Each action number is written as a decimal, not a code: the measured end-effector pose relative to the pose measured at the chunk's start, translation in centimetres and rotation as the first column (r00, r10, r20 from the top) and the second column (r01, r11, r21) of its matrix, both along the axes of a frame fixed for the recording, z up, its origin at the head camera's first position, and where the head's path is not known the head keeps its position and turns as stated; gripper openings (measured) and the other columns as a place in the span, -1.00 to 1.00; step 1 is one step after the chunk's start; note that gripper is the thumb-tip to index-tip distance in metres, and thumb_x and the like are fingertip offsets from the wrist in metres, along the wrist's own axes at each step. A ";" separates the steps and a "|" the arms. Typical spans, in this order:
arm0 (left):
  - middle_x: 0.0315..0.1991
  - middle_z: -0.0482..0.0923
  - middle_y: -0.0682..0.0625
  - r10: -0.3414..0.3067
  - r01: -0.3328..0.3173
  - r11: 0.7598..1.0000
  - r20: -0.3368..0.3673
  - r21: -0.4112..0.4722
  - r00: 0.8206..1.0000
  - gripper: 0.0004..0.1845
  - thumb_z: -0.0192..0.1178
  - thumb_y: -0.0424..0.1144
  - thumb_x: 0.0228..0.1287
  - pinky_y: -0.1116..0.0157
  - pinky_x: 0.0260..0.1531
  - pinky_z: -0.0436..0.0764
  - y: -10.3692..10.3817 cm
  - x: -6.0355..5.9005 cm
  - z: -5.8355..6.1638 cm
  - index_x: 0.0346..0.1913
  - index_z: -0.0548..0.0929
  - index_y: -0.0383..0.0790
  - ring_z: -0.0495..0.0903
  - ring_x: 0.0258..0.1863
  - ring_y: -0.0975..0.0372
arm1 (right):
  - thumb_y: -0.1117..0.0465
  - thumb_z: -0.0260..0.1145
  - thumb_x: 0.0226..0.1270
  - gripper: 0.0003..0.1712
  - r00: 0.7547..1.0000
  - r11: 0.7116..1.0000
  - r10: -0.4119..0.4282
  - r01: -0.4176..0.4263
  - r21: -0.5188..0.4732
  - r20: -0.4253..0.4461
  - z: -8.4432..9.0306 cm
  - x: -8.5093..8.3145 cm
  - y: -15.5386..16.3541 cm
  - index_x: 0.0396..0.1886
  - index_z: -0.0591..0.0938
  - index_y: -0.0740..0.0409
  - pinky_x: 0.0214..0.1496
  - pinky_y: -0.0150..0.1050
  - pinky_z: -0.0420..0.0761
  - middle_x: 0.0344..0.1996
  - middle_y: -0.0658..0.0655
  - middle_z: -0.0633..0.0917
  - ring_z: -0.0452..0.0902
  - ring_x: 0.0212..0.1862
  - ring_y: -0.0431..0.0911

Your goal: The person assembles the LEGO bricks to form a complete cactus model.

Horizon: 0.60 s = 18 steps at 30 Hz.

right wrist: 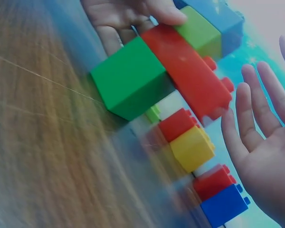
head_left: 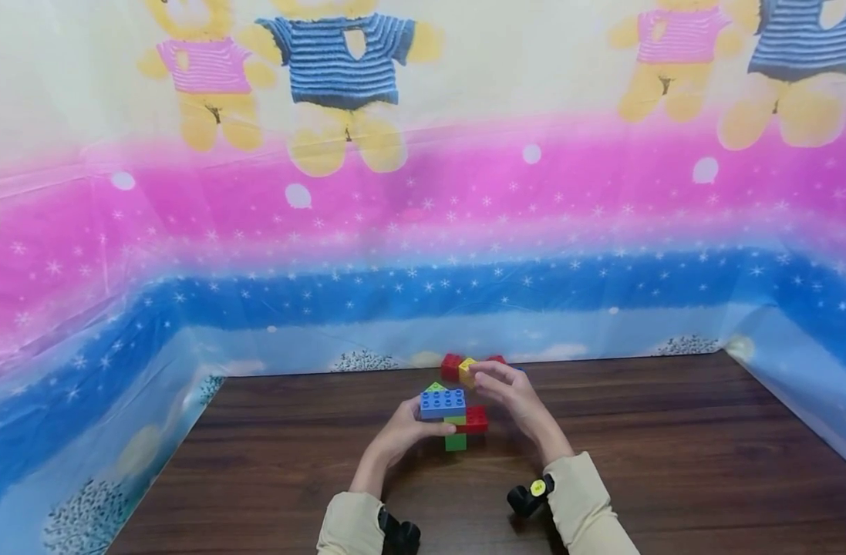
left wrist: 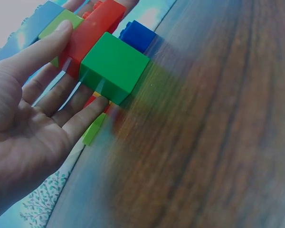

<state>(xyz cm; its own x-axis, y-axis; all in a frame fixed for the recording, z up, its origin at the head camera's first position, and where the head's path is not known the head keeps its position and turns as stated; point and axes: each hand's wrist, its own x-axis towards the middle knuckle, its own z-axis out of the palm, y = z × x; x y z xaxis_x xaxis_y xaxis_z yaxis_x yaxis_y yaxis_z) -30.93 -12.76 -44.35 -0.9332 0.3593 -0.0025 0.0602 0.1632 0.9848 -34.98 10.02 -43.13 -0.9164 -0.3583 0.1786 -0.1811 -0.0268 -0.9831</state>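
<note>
Place: looked like a curtained-off tabletop set, wider room hidden | Landmark: was a dark wood-grain table (head_left: 277,462) | Behind and either side of table: hung a backdrop (head_left: 367,289) printed with teddy bears (head_left: 346,62) | On table: sat toy bricks (head_left: 452,367)

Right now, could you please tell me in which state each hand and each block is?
Block stack: upright, held
Left hand: gripping that stack
Right hand: fingers apart, holding nothing
Yellow block: on the table, studs up
Dark blue block: likewise
Red block beside yellow: likewise
Red block beside dark blue: likewise
Far lime block: partly hidden
</note>
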 end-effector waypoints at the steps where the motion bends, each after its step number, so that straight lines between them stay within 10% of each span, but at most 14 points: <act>1: 0.19 0.56 -0.20 -0.002 0.002 1.000 0.000 0.001 1.000 -0.37 0.35 -0.16 0.22 -0.02 0.32 0.43 0.0 0.0 0.0 0.31 0.41 -0.27 0.55 0.19 0.07 | 0.10 0.18 0.45 -0.49 1.000 1.000 -0.022 0.022 -0.007 -0.002 0.0 -0.1 0.1 0.24 0.47 0.33 0.35 -0.03 0.49 0.21 0.29 0.53 0.47 0.28 0.20; 18: 0.18 0.58 -0.17 0.016 -0.016 1.000 0.003 -0.001 1.000 -0.36 0.37 -0.14 0.20 -0.02 0.33 0.42 0.1 0.1 0.0 0.31 0.43 -0.24 0.55 0.19 0.07 | 0.02 0.27 0.38 -0.48 0.916 0.916 -0.400 0.399 0.042 0.026 0.4 -1.3 1.8 0.24 0.53 0.18 0.12 -0.33 0.60 0.23 0.21 0.58 0.52 -0.07 -0.46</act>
